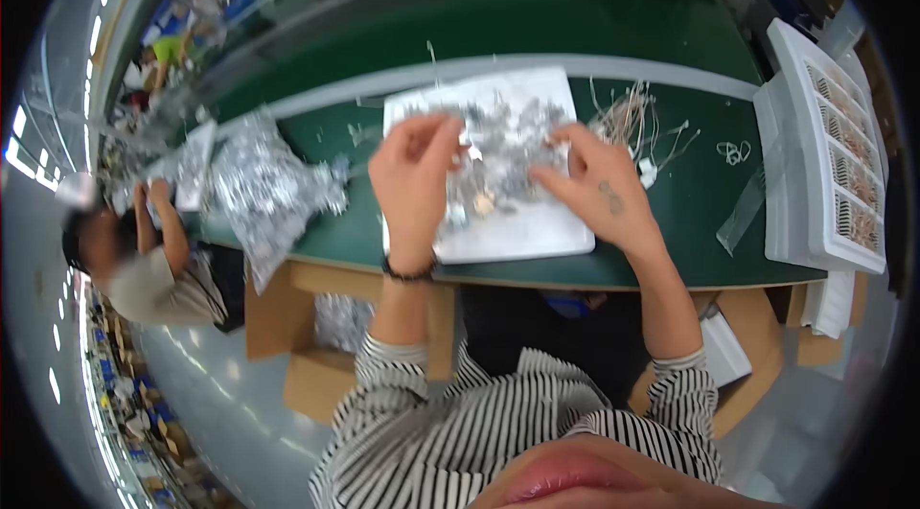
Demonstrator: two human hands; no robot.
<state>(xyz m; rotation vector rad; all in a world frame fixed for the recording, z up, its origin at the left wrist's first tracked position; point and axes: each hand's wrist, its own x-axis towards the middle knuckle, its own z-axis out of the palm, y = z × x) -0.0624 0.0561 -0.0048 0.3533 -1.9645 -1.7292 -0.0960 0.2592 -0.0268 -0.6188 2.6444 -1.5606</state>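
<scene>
A white tray (537, 233) lies in front of me on the green bench, with a blurred heap of small silvery parts (508, 150) across its middle. My left hand (412, 188) is raised over the tray's left side, its fingers curled in and thumb and forefinger brought together; what they pinch, if anything, is too small to make out. Over the right side of the tray hovers my right hand (609, 188), thumb and forefinger apart with a gap between them. Nothing shows in that gap.
A bunch of thin pale wires (632, 121) lies right of the tray. Stacked white trays (791, 154) with sorted parts stand at the far right. A silvery plastic bag (259, 178) sits left, near a co-worker (158, 269). An open cardboard box (297, 317) stands below the bench edge.
</scene>
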